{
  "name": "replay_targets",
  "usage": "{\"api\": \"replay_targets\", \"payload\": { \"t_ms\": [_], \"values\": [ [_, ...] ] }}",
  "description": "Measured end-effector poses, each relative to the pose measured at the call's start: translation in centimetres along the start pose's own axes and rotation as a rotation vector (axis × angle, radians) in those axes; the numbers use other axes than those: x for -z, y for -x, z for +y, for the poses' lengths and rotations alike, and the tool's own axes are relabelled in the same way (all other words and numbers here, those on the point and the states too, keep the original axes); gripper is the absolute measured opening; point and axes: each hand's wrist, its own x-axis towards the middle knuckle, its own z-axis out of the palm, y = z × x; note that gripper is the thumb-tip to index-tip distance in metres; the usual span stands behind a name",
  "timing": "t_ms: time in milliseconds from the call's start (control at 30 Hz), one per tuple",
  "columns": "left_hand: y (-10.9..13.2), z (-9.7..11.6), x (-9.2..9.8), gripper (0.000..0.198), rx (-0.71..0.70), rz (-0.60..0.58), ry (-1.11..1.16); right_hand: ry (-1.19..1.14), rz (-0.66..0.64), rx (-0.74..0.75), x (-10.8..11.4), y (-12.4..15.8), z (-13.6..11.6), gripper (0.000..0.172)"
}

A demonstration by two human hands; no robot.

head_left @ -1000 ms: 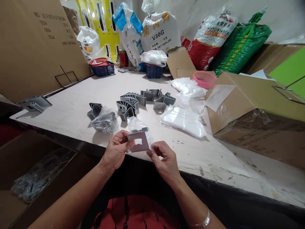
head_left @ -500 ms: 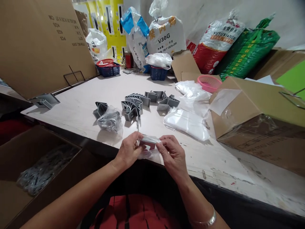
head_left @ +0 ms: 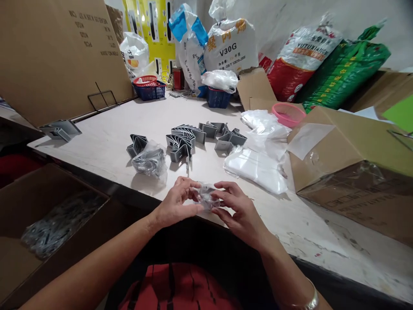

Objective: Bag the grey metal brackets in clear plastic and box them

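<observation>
1. From the head camera, the person's left hand point(head_left: 177, 203) and right hand point(head_left: 240, 211) meet just above the front edge of a pale work surface point(head_left: 97, 144).
2. The fingers point(head_left: 186, 182) of both hands are curled and closed on a small clear plastic bag point(head_left: 206, 196), gripping it from either side. The crumpled bag sits between the two sets of fingertips, and what it holds, if anything, is too blurred to tell.
3. Straight ahead on the surface, near the hands but not touching them, lie stacked grey metal brackets point(head_left: 182, 140). More brackets point(head_left: 229, 140) sit to their right, and a small stack point(head_left: 137, 145) sits to their left, beside a clear bag of brackets point(head_left: 150, 160).
4. A lone bracket point(head_left: 60, 130) stands well off at the surface's left end.
5. To the right lie white plastic bags point(head_left: 256, 168) and a taped cardboard carton point(head_left: 342, 159).
6. Below left, an open cardboard box point(head_left: 29, 267) holds bagged metal parts point(head_left: 61, 226).
7. At the back are a blue basket point(head_left: 218, 98), a pink basket point(head_left: 288, 114) and a sack marked V30G point(head_left: 230, 47).
8. A silver bracelet point(head_left: 311, 303) circles the right wrist.
</observation>
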Motion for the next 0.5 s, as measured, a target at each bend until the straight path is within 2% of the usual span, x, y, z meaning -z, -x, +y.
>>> {"api": "replay_targets", "payload": {
  "t_ms": [33,100,167,233,367,433,500],
  "values": [
    [0.2,-0.3,0.0,0.035,-0.015,-0.04,-0.016,0.121,-0.03,0.077,-0.1,-0.1,0.2,0.016],
    [0.3,-1.2,-0.4,0.029,-0.077,-0.025,-0.112,0.355,-0.047,0.23,-0.5,-0.5,0.6,0.02],
    [0.2,-2.1,-0.9,0.017,-0.157,0.072,-0.29,0.532,-0.018,0.348,-1.1,-1.0,0.8,0.021],
    [-0.2,-2.9,-1.6,0.011,-0.245,0.167,-0.511,0.604,0.05,0.396,-1.6,-1.5,1.1,0.019],
    [-1.2,-4.1,-3.2,0.01,-0.406,0.281,-0.884,0.592,0.085,0.295,-1.9,-2.4,2.2,0.023],
    [-1.6,-4.5,-4.1,0.012,-0.433,0.293,-0.965,0.638,-0.003,0.237,-1.7,-3.1,2.8,0.033],
    [-1.8,-4.8,-4.8,0.013,-0.407,0.313,-0.986,0.69,-0.164,0.167,-1.4,-4.0,3.1,0.033]
  ]
}}
